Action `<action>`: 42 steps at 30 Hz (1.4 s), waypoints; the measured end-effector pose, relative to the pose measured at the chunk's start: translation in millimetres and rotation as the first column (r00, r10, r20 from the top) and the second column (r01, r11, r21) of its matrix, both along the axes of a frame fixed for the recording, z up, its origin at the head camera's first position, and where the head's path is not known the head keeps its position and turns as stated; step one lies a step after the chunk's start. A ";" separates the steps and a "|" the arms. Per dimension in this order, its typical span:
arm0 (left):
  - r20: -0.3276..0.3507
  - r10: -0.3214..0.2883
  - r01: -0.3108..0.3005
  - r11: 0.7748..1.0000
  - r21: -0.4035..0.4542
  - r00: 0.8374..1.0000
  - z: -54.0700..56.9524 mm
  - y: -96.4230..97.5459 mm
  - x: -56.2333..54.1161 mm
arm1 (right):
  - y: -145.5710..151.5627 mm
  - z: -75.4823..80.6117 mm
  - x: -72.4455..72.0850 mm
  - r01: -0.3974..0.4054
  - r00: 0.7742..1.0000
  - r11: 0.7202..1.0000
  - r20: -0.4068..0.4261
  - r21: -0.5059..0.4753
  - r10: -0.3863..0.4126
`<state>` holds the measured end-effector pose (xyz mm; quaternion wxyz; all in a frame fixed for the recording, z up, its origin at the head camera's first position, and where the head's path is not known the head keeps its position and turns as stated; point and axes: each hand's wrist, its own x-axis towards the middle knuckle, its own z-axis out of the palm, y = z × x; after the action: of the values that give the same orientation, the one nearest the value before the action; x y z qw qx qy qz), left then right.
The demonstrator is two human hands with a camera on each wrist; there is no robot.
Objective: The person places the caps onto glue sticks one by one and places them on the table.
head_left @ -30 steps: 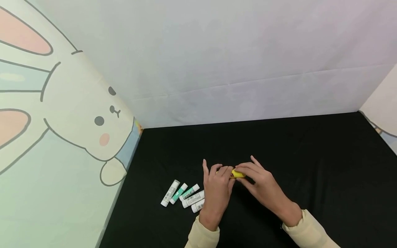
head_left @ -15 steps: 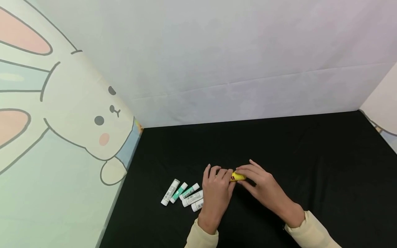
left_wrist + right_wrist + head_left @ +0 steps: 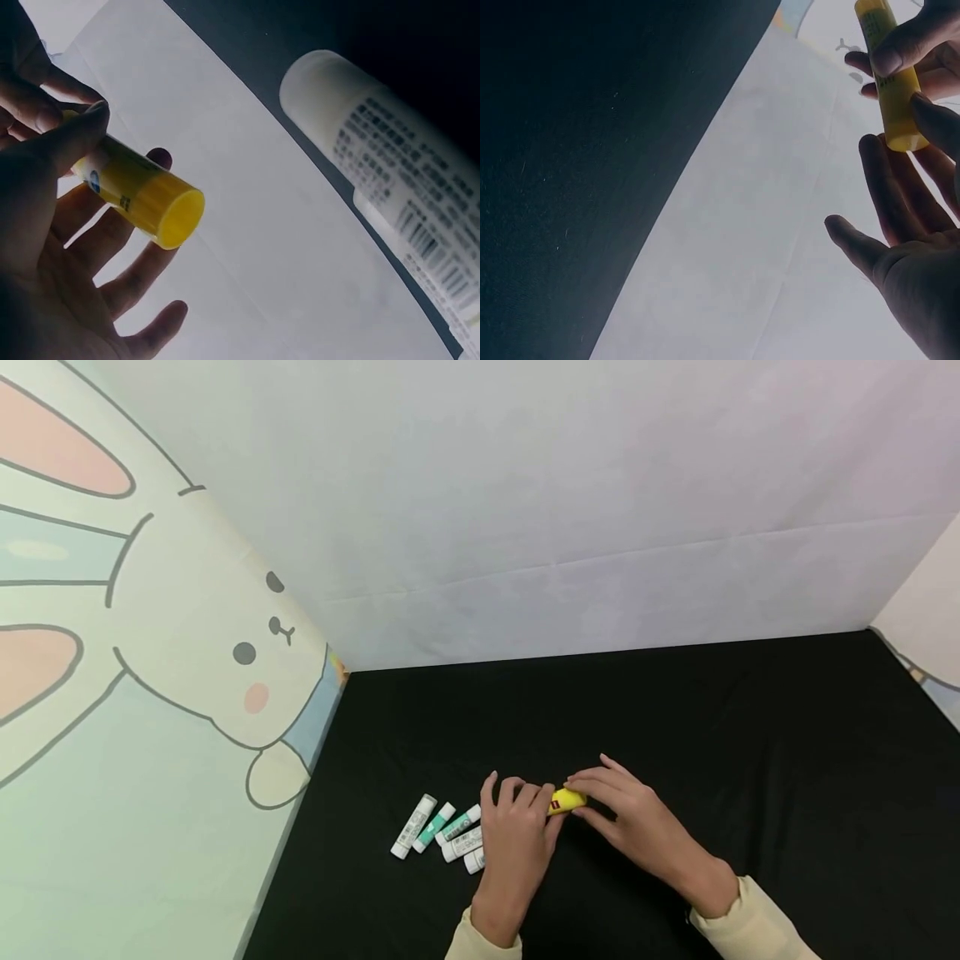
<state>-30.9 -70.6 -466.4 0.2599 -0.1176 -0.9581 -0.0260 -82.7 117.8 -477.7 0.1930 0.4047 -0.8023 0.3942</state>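
Observation:
Both hands hold a yellow glue stick (image 3: pixel 567 800) between them, over the black tabletop. The left hand (image 3: pixel 517 839) pinches its left part between thumb and fingers, covering that end in the head view. At the right end, the fingertips and thumb of the right hand (image 3: pixel 637 817) grip it, with the little finger raised. In the left wrist view the glue stick (image 3: pixel 139 187) slants down to the right, its round yellow end facing the camera. The right wrist view shows the glue stick (image 3: pixel 896 94) nearly upright, a thumb across its printed side.
Left of the left hand lie several white and green tubes, including a white tube (image 3: pixel 414 827) and a green-and-white tube (image 3: pixel 434 827); the hand partly hides the nearest ones. A pale cloth wall (image 3: pixel 600 602) stands behind the black table (image 3: pixel 712 718), with a rabbit-print wall (image 3: pixel 187 635) at left.
Both hands have shifted slightly left and toward the person with the yellow glue stick. More of its printed side shows now, and it tilts a little. The tubes have stayed put.

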 end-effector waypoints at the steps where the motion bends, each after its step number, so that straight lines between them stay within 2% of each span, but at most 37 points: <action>1: 0.009 0.005 -0.005 1.000 -0.002 1.000 -0.1 -0.4 1.3 | 0.0 -0.5 0.3 -0.002 1.000 1.000 0.001 0.003 0.002; 16: 0.132 0.079 -0.079 0.997 -0.002 0.988 1.0 -6.3 15.4 | 3.5 1.6 -0.2 0.003 1.000 0.999 0.024 0.043 -0.004; 21: 0.178 0.101 -0.102 0.995 0.001 0.979 0.0 -7.4 19.4 | 5.5 1.1 -2.0 0.018 1.000 0.999 0.020 0.040 -0.019; 42: 0.257 0.152 -0.133 0.987 -0.089 0.954 -8.4 -14.2 35.8 | 11.2 -1.8 -4.9 0.044 0.999 0.998 0.028 0.053 -0.045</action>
<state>4.8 -84.8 -474.7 0.1274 -0.0528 -0.9904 0.0116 -87.6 129.0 -479.5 0.1793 0.3859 -0.8239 0.3744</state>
